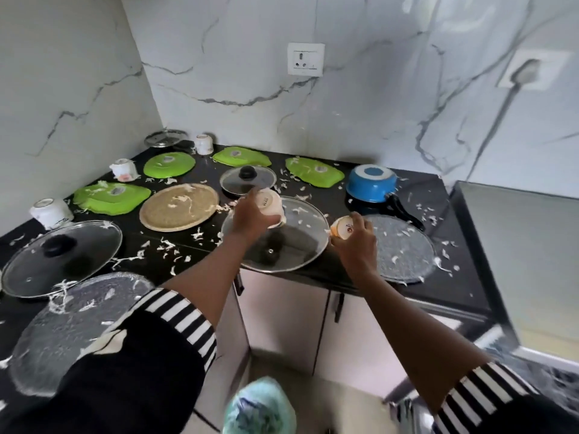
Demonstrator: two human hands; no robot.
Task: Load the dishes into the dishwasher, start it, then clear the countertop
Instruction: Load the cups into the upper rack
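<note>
Head view: all positions refer to the large glass lid (275, 238), which lies at the front of the black countertop (463, 270), its near rim apparently reaching or passing the counter edge. The left hand (250, 216) is above the far-left part of this lid, fingers curled round an inverted cream cup (272, 205). The right hand (355, 242) is just off the lid's right rim, fingers curled round a smaller orange-and-white cup (342, 228). Both cups appear lifted, though contact beneath the hands cannot be confirmed. Other dishes remain around the lid: a blue saucepan (371, 183) behind and to the right, a small knobbed lid (247, 180) directly behind, a tan plate (178, 206) to the left, green plates (169, 164) behind, and a grey textured plate (404, 249) just beside the right rim. White shreds (163, 245) of food waste are scattered on and around the lid. The dishwasher cannot be identified in this view. Hazards: each cup is held in one hand only, so a slipping grip could drop it onto the glass lid below and chip either item. A forearm passing over the near rim could tip the lid off the counter. Shreds clinging to the cups could be carried into the machine
</note>
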